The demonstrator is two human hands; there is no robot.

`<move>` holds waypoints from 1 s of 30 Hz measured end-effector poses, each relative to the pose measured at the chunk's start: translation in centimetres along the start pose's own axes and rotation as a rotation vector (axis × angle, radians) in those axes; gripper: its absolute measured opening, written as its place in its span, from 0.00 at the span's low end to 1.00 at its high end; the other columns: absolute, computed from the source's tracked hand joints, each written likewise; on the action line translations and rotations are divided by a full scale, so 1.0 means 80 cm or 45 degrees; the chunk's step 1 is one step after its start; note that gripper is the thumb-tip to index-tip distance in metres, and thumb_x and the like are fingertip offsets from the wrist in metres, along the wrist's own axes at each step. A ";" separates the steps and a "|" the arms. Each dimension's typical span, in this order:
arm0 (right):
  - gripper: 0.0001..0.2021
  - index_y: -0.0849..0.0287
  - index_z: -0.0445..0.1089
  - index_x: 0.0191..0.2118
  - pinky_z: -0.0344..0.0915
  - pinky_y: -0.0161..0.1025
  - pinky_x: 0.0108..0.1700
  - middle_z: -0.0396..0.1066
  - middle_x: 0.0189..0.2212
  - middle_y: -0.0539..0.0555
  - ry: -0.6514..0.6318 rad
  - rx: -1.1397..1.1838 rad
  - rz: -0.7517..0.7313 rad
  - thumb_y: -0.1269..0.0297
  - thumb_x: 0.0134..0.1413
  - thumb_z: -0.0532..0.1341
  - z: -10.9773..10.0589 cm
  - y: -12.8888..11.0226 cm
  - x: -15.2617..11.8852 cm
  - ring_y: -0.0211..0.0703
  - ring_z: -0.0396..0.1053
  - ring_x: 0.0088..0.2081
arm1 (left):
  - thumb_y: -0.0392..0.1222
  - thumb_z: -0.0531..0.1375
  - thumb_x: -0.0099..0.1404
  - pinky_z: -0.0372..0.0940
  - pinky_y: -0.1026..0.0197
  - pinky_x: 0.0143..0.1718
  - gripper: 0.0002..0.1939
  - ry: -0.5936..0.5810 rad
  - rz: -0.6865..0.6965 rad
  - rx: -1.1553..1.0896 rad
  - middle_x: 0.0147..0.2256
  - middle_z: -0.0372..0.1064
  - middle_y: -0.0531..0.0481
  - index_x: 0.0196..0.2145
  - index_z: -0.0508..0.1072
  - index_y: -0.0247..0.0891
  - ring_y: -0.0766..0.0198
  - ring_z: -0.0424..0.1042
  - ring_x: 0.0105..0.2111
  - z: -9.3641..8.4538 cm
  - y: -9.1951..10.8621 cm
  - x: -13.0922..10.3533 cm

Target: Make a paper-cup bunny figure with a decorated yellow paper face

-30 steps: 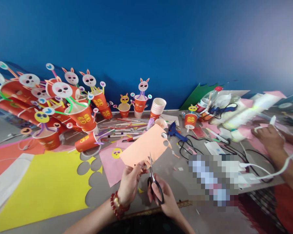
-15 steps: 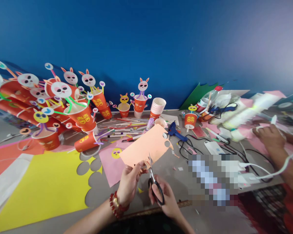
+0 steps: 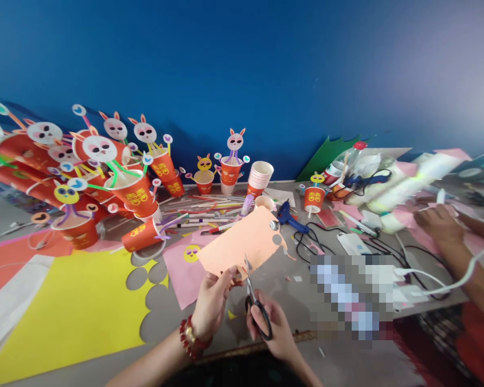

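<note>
While the left grip (image 3: 213, 306) pinches the peach sheet (image 3: 234, 239) by its lower edge at frame centre, the right grip (image 3: 272, 325) holds the scissors (image 3: 252, 293), lower centre. Rotate the sheet, not the scissors; use short strokes, keeping the left grip clear.

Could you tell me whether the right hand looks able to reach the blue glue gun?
Probably not while the right hand grips the scissors; otherwise the way looks free, with the blue glue gun uncovered, right of the peach paper.
</note>
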State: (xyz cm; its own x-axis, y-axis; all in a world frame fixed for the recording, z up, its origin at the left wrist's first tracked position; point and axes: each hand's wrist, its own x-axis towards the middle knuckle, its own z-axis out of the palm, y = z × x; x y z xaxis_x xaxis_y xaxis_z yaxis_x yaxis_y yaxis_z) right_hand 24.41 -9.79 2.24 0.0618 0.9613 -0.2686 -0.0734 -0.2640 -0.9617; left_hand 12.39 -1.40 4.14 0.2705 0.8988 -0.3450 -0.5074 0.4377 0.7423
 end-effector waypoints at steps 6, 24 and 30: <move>0.31 0.55 0.58 0.26 0.46 0.35 0.22 0.58 0.12 0.43 0.001 -0.002 0.037 0.28 0.49 0.59 -0.002 -0.008 -0.002 0.32 0.51 0.15 | 0.46 0.71 0.55 0.70 0.61 0.33 0.12 -0.044 0.021 0.011 0.32 0.78 0.47 0.32 0.79 0.35 0.62 0.74 0.31 -0.002 0.000 0.000; 0.30 0.55 0.56 0.25 0.46 0.34 0.21 0.56 0.12 0.43 -0.050 -0.076 0.061 0.29 0.50 0.59 -0.016 -0.011 -0.005 0.32 0.51 0.15 | 0.49 0.68 0.58 0.68 0.59 0.35 0.13 -0.121 0.043 0.147 0.30 0.77 0.45 0.33 0.81 0.35 0.59 0.74 0.30 -0.007 0.004 0.004; 0.29 0.54 0.56 0.26 0.46 0.34 0.21 0.56 0.12 0.42 -0.075 -0.087 0.055 0.31 0.51 0.59 -0.020 -0.008 -0.006 0.32 0.50 0.15 | 0.48 0.68 0.59 0.68 0.60 0.36 0.12 -0.145 0.033 0.115 0.30 0.77 0.45 0.31 0.80 0.34 0.60 0.74 0.30 -0.010 0.002 0.005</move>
State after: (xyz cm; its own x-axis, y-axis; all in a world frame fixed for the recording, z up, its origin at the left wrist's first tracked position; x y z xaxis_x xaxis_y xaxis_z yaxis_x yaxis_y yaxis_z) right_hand 26.05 -10.24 2.90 0.0011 0.9514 -0.3079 -0.0064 -0.3079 -0.9514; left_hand 11.81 -0.94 3.64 0.3518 0.8987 -0.2619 -0.4412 0.4059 0.8003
